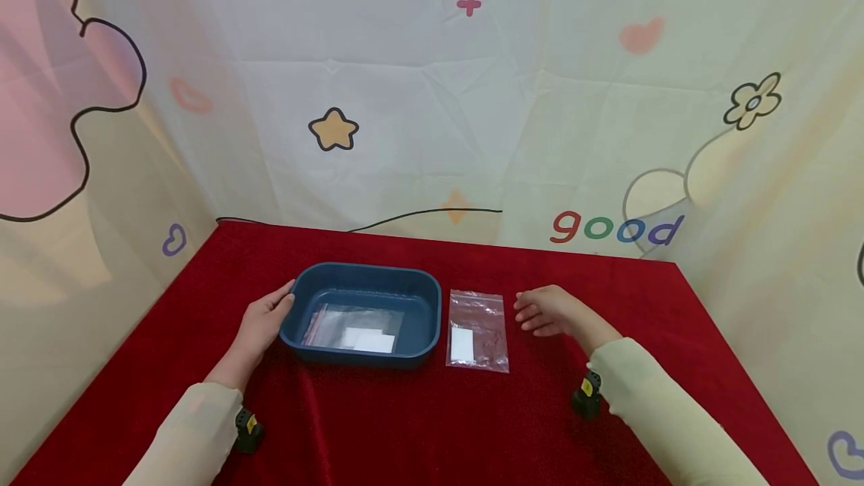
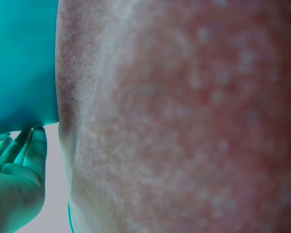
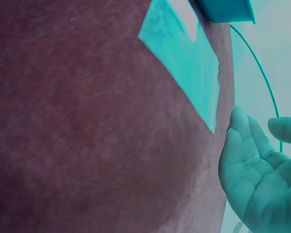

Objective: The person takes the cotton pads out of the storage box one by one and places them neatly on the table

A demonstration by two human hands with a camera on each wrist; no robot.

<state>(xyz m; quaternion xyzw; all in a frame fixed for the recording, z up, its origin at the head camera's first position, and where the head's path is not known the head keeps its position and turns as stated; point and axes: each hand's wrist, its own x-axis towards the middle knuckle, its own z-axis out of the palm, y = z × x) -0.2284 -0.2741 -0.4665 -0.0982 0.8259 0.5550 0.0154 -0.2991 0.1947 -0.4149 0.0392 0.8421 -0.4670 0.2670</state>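
Observation:
A dark blue rectangular bin (image 1: 369, 274) rests on the red cloth. Inside it lies a clear zip bag (image 1: 331, 326) with white cards (image 1: 373, 340), possibly more than one bag overlapping. My left hand (image 1: 259, 327) touches the bin's left outer side, thumb near the rim; in the left wrist view its fingers reach fairly straight to the bin wall (image 2: 22, 68). Right of the bin, a clear zip bag (image 1: 487, 328) lies flat with a white card (image 1: 462, 345) in it. Beside that bag, my right hand (image 1: 550, 311) hovers apart from it, fingers loosely bent and holding nothing.
The red cloth (image 1: 405, 426) covers the table. Printed fabric curtains (image 1: 405, 96) stand behind and along both sides. A small dark wrist device (image 1: 586, 396) sits at the right cuff, and another (image 1: 248, 430) at the left cuff.

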